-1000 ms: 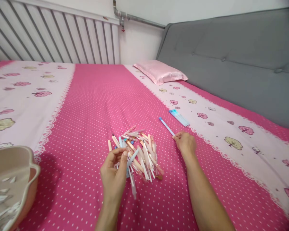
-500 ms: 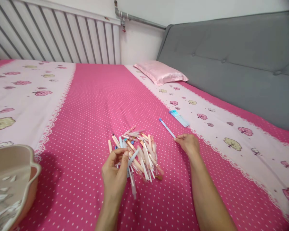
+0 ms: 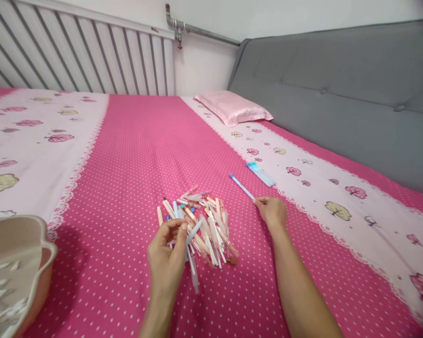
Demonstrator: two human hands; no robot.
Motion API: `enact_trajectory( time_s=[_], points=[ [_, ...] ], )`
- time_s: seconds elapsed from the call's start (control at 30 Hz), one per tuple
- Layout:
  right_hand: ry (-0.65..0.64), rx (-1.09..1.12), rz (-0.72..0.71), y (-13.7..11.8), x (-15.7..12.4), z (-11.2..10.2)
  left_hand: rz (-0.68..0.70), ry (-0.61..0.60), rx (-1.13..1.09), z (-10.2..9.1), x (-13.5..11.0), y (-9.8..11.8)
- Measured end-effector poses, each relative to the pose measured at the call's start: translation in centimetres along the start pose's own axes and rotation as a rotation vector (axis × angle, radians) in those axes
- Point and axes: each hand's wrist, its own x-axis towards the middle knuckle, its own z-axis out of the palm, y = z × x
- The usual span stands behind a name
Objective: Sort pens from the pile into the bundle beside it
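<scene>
A heap of pink, white and blue pens [image 3: 200,223] lies on the pink dotted bedsheet [image 3: 137,155]. My left hand [image 3: 167,253] hovers at the heap's near edge, fingers pinched on one pale pen that points toward the pile. My right hand [image 3: 273,211] rests on the sheet to the right, fingertips closed on the end of a single light blue pen [image 3: 241,186] lying flat. Beyond that pen lies a small bundle of blue pens [image 3: 261,172] on the pale flowered strip.
A beige and pink bag [image 3: 14,267] with white bits inside sits at the lower left. A pink pillow [image 3: 232,107] lies at the head of the bed. A grey padded headboard [image 3: 338,94] runs along the right, a white slatted rail at the back.
My right hand has shifted slightly with the light blue pen, which stays on the sheet. The left hand holds its pen as before.
</scene>
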Motion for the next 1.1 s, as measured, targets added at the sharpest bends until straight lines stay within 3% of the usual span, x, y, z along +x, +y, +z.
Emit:
enact_trajectory(
  time_s=[0.53,1.1],
  points=[
    [0.235,0.438,0.09,2.3,2.2,3.3,-0.011,0.001,0.016,-0.1,0.2,-0.1],
    [0.337,0.356,0.227,2.0,4.6,3.3,-0.026,0.002,0.029,-0.2,0.2,-0.1]
  ],
)
